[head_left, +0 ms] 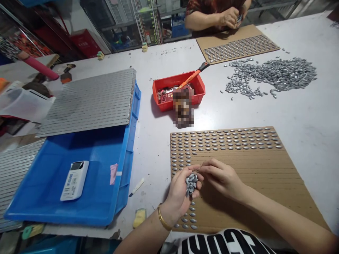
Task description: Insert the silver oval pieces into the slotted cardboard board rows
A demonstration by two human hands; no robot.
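My left hand (181, 190) is cupped palm-up around a small heap of grey metal pieces (191, 183), over the left part of a cardboard sheet (251, 187). Beside it, my right hand (222, 176) has its thumb and fingers pinched together at the left fingertips; whatever is between them is too small to make out. Rows of grey oval pieces (225, 139) lie along the sheet's top, and more run down its left side, partly hidden by my left hand.
A blue bin (100, 211) with a white device (75, 180) stands left, a slotted grey panel (92, 98) across its back. Behind the cardboard is a red tray (165, 83) with an orange-handled tool (194, 76). Loose pieces (286, 74) lie back right, near another person's hands (231, 17).
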